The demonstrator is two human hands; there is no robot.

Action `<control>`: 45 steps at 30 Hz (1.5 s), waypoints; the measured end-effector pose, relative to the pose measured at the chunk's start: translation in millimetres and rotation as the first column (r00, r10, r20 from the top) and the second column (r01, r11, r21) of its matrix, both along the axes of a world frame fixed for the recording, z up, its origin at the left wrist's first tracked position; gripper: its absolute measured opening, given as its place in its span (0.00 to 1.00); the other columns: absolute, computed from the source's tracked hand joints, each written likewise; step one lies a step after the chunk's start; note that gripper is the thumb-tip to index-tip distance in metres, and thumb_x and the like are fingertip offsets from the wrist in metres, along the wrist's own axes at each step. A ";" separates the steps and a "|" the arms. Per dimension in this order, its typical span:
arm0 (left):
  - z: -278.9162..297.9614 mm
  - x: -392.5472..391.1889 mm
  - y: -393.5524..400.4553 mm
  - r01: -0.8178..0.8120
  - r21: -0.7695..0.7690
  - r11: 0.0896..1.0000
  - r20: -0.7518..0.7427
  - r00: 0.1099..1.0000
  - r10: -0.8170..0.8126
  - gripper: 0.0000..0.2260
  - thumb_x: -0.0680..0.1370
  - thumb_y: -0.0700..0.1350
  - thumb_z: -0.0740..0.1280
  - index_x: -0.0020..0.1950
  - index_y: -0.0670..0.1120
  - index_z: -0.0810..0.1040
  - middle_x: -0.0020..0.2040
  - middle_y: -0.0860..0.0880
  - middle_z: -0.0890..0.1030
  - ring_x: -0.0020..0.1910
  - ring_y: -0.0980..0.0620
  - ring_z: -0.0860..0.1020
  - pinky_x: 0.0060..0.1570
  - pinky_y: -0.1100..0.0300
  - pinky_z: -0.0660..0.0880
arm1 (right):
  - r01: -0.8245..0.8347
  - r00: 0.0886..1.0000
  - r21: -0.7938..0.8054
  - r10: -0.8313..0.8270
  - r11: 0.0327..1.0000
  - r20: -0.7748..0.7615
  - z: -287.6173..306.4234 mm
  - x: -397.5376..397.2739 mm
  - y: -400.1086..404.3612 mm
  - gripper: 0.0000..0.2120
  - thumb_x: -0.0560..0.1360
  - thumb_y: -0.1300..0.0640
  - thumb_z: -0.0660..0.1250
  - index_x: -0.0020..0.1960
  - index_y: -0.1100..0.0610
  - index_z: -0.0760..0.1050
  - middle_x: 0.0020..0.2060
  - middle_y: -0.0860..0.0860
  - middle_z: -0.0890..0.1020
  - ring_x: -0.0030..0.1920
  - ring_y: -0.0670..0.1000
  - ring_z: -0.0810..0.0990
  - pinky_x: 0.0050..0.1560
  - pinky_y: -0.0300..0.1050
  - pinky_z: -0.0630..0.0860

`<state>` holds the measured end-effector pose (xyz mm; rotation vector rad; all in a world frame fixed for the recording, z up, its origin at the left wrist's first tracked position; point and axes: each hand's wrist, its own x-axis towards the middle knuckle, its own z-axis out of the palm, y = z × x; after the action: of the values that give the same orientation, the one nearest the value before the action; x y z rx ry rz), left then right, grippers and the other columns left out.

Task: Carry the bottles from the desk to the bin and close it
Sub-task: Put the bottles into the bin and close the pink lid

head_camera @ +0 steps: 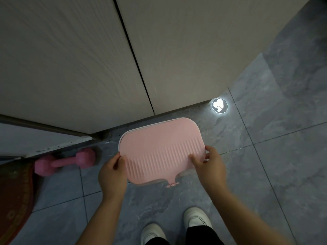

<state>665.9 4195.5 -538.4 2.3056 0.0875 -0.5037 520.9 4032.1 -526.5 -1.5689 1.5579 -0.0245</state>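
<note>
Both hands grip the pink bin lid (161, 151) by its near corners: the left hand (113, 174) is closed on the left corner with the thumb lying on top by the ribbed part, and the right hand (209, 165) is closed on the right corner, thumb on the ribbing and fingers curled round the edge. That lid is a rounded rectangle, smooth on its far half and ribbed with fine parallel ridges on the near half, with a small tab sticking out from the middle of its near edge. A thin white rim shows along its far and left edges; the bin body under it is hidden, and so is whatever it holds, so no bottles can be seen. It sits low over the grey marbled floor tiles (265, 174), just in front of the pale wood-grain cabinet doors (70, 59). On the floor to the left lies a pink dumbbell (64, 161), near the cabinet's base, and beside it at the frame's left edge is a dark red mat (16, 200). Beyond the lid's far right corner a small round patch of light (219, 105) with heart shapes glows on the tiles. Two white shoes (196, 218) and dark trouser legs show at the bottom
</note>
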 end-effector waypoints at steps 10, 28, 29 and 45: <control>6.2 -0.4 -1.3 0.022 0.085 0.996 0.039 0.999 -0.025 0.11 0.77 0.41 0.63 0.55 0.40 0.81 0.45 0.41 0.82 0.44 0.50 0.75 0.46 0.59 0.66 | -0.054 0.998 -0.059 0.051 0.997 -0.045 -7.4 -2.3 2.5 0.23 0.72 0.52 0.70 0.65 0.58 0.72 0.62 0.57 0.73 0.45 0.50 0.75 0.50 0.43 0.73; 5.3 -5.5 -1.6 0.124 0.070 0.990 -0.022 0.992 -0.123 0.18 0.77 0.39 0.62 0.67 0.46 0.72 0.57 0.38 0.73 0.54 0.43 0.74 0.58 0.52 0.69 | -0.011 0.999 -0.047 0.012 0.999 0.034 -8.1 -1.2 -5.2 0.19 0.73 0.58 0.69 0.62 0.59 0.75 0.56 0.56 0.79 0.49 0.51 0.78 0.50 0.42 0.73; 5.0 -5.3 -2.3 0.126 0.070 0.990 -0.022 0.992 -0.125 0.18 0.77 0.39 0.62 0.67 0.46 0.72 0.57 0.37 0.73 0.54 0.43 0.75 0.58 0.52 0.69 | -0.010 0.999 -0.044 0.011 0.999 0.031 -7.6 0.3 -6.1 0.19 0.72 0.58 0.69 0.63 0.59 0.74 0.57 0.56 0.79 0.50 0.52 0.79 0.52 0.44 0.74; 4.0 -7.4 -2.5 0.126 0.084 0.988 -0.061 0.991 -0.121 0.22 0.76 0.39 0.64 0.70 0.45 0.68 0.64 0.39 0.69 0.54 0.44 0.75 0.59 0.54 0.69 | -0.169 0.985 -0.095 0.167 0.981 -0.030 -2.5 -1.0 -8.0 0.22 0.73 0.59 0.68 0.66 0.61 0.72 0.61 0.56 0.76 0.54 0.55 0.79 0.58 0.47 0.74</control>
<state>658.4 4192.9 -534.4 2.3933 -0.0067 -0.6391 519.9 4024.0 -529.0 -1.7783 1.4543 0.0112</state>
